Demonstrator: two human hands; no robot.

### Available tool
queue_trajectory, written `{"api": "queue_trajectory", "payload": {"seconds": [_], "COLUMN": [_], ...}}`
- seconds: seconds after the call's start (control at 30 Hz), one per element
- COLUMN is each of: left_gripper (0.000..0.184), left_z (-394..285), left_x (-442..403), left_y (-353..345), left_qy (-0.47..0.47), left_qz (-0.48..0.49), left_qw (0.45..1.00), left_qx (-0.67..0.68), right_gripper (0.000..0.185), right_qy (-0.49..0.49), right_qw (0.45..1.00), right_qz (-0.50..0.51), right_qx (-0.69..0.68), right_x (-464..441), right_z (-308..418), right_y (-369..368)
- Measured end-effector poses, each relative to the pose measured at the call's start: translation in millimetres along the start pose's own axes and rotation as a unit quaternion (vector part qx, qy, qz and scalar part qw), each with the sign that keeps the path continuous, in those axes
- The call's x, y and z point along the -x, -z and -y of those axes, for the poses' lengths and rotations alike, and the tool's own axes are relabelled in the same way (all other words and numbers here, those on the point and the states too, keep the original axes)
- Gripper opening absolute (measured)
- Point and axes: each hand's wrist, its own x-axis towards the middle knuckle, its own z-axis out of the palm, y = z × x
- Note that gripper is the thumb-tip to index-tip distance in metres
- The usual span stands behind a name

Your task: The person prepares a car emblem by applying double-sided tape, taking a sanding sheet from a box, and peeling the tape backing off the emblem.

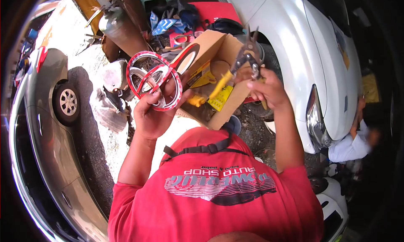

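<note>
My left hand grips a car emblem made of crossing oval rings, with red and silver-white surfaces. Raised on the other side, my right hand is closed on a pair of tin snips. Their dark jaws point up and away from me, and one yellow handle swings out to the left, wide of the fingers. The emblem and the snips are apart. Below and beyond both hands stands an open cardboard box with yellow items inside, partly hidden by the snips.
A white car stands close on the right, a tan car on the left. Ahead are a gas cylinder and a red panel with bags and tools on it. Another person in a light sleeve is at far right.
</note>
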Motion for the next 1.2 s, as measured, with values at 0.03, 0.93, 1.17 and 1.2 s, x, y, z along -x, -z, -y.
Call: {"api": "queue_trajectory", "payload": {"seconds": [0.03,0.93,1.17,1.2], "left_gripper": [0.068,0.074,0.064,0.064], "left_z": [-3,25,28,29], "left_x": [0,7,13,14], "left_y": [2,-20,-24,-23], "left_qy": [-0.004,-0.067,-0.07,-0.069], "left_qz": [-0.012,-0.015,-0.014,-0.014], "left_qw": [1.0,0.987,0.987,0.987], "left_qx": [-0.005,-0.148,-0.146,-0.144], "right_gripper": [0.043,0.088,0.088,0.089], "right_qy": [-0.03,0.143,0.135,0.138], "right_qw": [0.998,0.868,0.87,0.866], "right_qz": [0.052,0.008,-0.016,-0.026], "right_qx": [0.027,0.475,0.474,0.479], "right_x": [21,77,77,77], "right_z": [15,38,39,39], "right_y": [11,-92,-104,-106]}}
